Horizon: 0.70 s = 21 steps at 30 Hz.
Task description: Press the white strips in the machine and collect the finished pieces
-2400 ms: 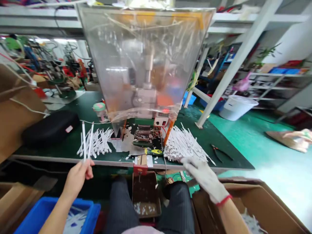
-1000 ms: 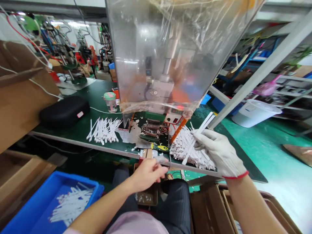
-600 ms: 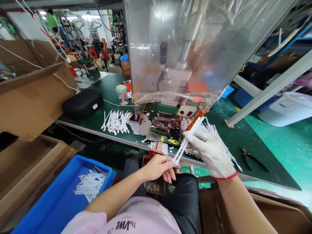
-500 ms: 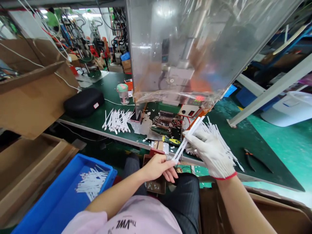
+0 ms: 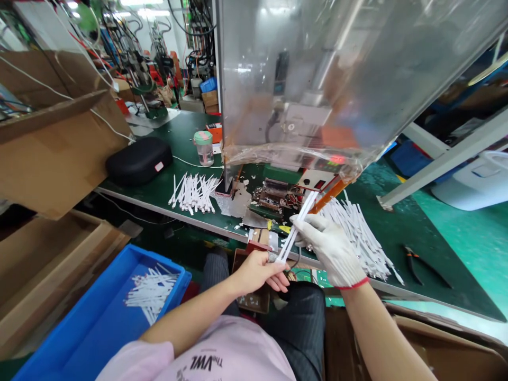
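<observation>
A couple of long, thin white strips slant between my two hands above the table's front edge. My bare left hand pinches their lower ends between thumb and index finger, its other fingers loosely curled. Higher up, my right hand, in a white knitted glove with a red cuff, grips the same strips. A heap of similar white strips lies beside and behind the gloved hand. On the left of the table is a second pile of white strips. A yellow-handled tool is partly hidden behind the held strips.
A machine behind a clear plastic shield stands ahead, with a cluttered metal fixture beneath. Pliers lie right. A black case and a lidded cup sit left. A blue bin holds more strips.
My right hand has moved slightly left and down along with the strips, uncovering more of the right heap. My left hand stays nearly in place. The view has shifted a little.
</observation>
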Each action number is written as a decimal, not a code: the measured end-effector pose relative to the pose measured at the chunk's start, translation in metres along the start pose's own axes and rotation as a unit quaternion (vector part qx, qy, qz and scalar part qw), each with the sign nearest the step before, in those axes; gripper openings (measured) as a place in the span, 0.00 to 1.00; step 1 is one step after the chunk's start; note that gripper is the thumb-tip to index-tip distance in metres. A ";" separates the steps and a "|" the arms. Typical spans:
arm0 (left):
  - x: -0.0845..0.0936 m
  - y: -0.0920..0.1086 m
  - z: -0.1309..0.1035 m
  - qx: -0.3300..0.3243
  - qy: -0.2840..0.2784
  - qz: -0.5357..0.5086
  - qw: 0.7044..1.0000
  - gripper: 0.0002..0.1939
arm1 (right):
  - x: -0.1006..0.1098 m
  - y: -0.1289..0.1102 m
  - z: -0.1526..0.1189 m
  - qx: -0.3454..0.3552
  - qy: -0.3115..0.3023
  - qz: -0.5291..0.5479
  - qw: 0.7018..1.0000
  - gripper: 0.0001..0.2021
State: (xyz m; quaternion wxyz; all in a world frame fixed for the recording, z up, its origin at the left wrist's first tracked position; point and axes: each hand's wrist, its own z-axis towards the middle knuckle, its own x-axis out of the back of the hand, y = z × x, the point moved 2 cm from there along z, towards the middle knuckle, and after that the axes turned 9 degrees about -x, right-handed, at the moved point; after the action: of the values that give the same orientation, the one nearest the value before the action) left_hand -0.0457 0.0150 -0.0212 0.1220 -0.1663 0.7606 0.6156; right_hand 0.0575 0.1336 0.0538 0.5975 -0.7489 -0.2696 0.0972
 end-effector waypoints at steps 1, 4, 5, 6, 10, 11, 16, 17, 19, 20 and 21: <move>0.000 0.000 -0.001 0.002 0.002 -0.005 1.000 0.28 | -0.002 0.006 0.006 -0.017 -0.023 0.016 0.999 0.20; 0.003 -0.002 -0.004 0.013 0.019 -0.026 0.999 0.29 | -0.014 0.028 0.029 -0.063 -0.095 0.093 0.989 0.20; 0.005 -0.003 -0.005 0.015 0.029 -0.034 0.999 0.29 | -0.019 0.036 0.037 -0.073 -0.111 0.118 0.984 0.19; 0.006 -0.004 -0.005 0.017 0.039 -0.040 0.998 0.30 | -0.024 0.044 0.044 -0.083 -0.121 0.138 0.979 0.19; 0.014 -0.007 -0.003 0.030 0.071 -0.041 0.996 0.30 | -0.041 0.065 0.064 -0.124 -0.116 0.171 0.970 0.17; 0.015 -0.007 -0.002 0.034 0.074 -0.036 0.996 0.29 | -0.044 0.068 0.066 -0.133 -0.113 0.178 0.968 0.17; 0.020 -0.007 0.002 0.061 0.069 0.016 0.996 0.27 | -0.051 0.069 0.065 -0.166 -0.114 0.221 0.954 0.15; 0.020 -0.007 0.003 0.067 0.064 0.025 0.995 0.27 | -0.051 0.068 0.064 -0.171 -0.111 0.227 0.952 0.15; 0.021 -0.008 0.005 0.075 0.057 0.032 0.995 0.28 | -0.052 0.068 0.065 -0.174 -0.106 0.239 0.949 0.14; 0.022 -0.008 0.005 0.076 0.056 0.033 0.995 0.28 | -0.052 0.068 0.065 -0.173 -0.104 0.244 0.948 0.14; 0.022 -0.008 0.006 0.077 0.055 0.033 0.995 0.28 | -0.052 0.068 0.066 -0.173 -0.104 0.247 0.948 0.14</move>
State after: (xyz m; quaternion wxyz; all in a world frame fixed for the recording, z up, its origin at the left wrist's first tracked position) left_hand -0.0631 0.0170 -0.0378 0.0724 -0.1648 0.8161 0.5492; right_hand 0.0026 0.1530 -0.0377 0.3850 -0.8695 -0.1494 0.2710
